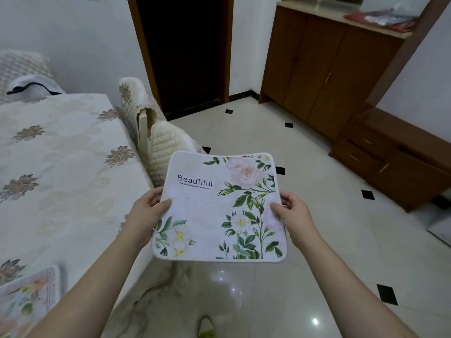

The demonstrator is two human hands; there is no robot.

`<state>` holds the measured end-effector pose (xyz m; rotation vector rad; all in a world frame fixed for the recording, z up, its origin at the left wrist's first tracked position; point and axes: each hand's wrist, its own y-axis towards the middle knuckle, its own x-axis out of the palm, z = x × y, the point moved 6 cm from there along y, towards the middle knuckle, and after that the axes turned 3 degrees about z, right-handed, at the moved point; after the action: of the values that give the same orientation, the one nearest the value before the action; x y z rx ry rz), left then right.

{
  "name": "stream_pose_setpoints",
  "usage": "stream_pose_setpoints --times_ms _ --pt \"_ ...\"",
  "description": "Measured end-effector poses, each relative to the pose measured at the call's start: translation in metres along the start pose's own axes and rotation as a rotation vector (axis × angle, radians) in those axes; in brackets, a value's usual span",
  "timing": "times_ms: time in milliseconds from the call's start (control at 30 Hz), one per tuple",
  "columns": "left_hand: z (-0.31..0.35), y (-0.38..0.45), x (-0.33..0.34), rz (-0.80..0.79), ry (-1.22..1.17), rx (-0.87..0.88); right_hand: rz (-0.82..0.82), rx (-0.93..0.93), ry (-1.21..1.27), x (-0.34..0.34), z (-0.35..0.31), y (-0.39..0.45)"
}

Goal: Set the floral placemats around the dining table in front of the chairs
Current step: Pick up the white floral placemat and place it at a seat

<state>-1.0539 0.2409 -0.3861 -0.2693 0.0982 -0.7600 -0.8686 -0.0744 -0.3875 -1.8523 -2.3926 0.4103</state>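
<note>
Lower left of frame: one floral placemat (26, 296) already lies on the surface (61, 167). Centre of frame: left hand (144, 215) and right hand (296, 215) pinch a second placemat (219, 206) by its left and right edges, thumbs on top, the other fingers curled beneath. It is held flat in the air over the floor (317, 264), clear of the surface, printed side up. The surface lies to the left of the mat, so the left hand is nearer. Further up, a cushioned chair (161, 152) stands against the surface edge; likely the next spot is before it.
</note>
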Motion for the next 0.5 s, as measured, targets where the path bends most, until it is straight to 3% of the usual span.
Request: stream_pose_setpoints --times_ms 500 --pt "0.044 0.123 0.056 -0.033 -0.009 0.023 0.060 -0.017 0.056 0.015 -0.048 0.125"
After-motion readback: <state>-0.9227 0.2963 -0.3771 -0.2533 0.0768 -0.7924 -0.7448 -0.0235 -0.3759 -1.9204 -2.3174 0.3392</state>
